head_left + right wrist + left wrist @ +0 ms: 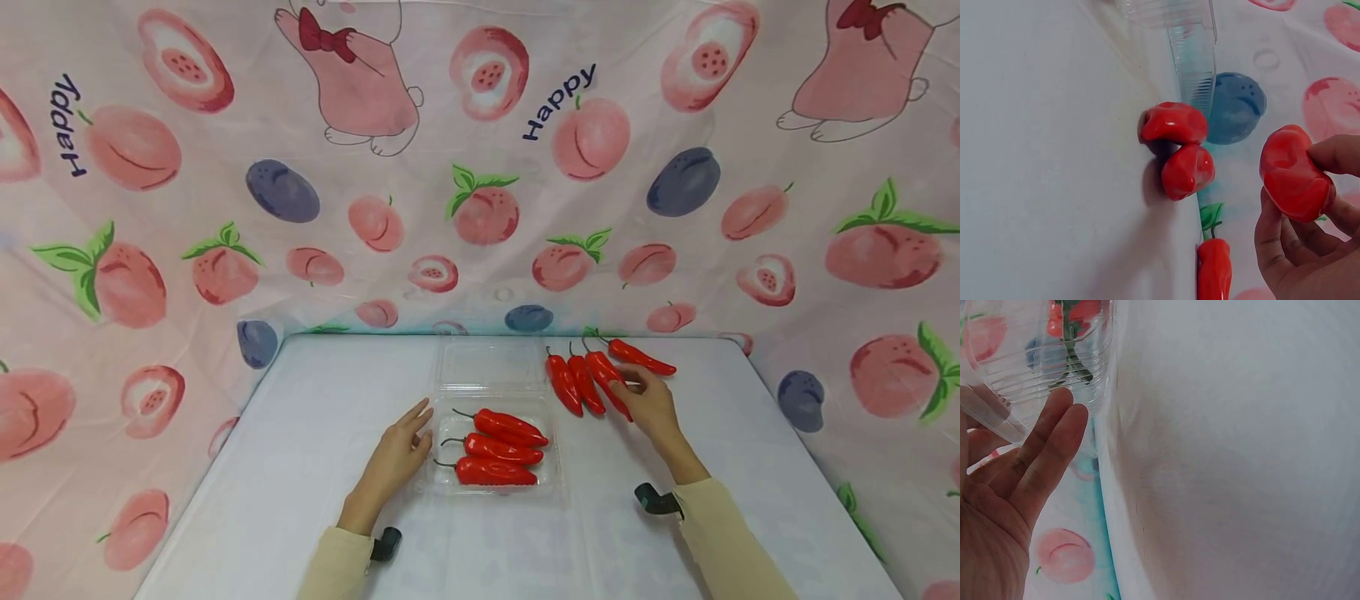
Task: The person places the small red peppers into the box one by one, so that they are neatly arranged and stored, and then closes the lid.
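Observation:
A clear plastic box [553,479] stands with its hinged lid [491,364] folded back. Three red chili peppers [498,450] lie across its base, green stems to the left. Along the box's left side is my left hand [401,450], its fingers extended; in the left wrist view the fingertips [1075,415] appear at the clear ridged wall, though contact is hard to tell. My right hand [648,408] pinches another red chili pepper [1294,175] between thumb and fingers, seemingly raised off the table in the right wrist view.
Two loose chili peppers [1179,147] lie side by side right of the lid. A further pepper [643,357] lies behind my right hand, near the table's back edge. The white table [300,467] meets a fruit-printed cloth [420,200] at the back and sides.

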Demonstrator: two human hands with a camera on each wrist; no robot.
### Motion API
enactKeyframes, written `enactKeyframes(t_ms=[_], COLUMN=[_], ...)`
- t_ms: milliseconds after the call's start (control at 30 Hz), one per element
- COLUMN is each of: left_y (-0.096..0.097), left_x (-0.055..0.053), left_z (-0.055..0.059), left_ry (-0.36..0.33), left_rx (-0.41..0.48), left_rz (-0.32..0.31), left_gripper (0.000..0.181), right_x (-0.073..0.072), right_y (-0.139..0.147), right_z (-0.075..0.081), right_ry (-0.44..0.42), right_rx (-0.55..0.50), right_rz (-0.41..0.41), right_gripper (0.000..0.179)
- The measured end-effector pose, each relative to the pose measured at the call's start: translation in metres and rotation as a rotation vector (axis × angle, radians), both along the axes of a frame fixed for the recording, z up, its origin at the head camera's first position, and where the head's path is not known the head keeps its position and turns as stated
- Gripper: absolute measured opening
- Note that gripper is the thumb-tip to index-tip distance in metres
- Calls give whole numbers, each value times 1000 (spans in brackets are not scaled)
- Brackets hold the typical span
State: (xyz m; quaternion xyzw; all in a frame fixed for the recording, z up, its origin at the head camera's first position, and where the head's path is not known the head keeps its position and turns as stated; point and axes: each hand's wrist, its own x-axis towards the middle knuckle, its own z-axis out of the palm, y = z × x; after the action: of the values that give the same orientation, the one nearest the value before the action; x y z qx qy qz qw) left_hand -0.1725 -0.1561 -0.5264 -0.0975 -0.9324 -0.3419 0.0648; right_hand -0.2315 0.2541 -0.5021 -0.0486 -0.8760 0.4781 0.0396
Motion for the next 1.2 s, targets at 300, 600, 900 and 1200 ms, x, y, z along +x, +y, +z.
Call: enactKeyframes(t_ms=[300,600,900,1200], left_y=[1,0,0,0], left_x=[0,0,1,1], left_z=[0,1,1,1], left_ry=[1,2,-2,-3], left_rx=[8,8,13,17], left_rz=[-2,-4,1,-4], left_gripper=[45,44,44,44], right_x=[5,8,9,12], right_y=[-9,-21,-31,-47], right_z=[5,8,7,10], right_ry=[27,66,68,67], right_rx=[-35,-41,-72,-95], right_rz=[31,61,88,109], right_gripper=[50,46,42,40])
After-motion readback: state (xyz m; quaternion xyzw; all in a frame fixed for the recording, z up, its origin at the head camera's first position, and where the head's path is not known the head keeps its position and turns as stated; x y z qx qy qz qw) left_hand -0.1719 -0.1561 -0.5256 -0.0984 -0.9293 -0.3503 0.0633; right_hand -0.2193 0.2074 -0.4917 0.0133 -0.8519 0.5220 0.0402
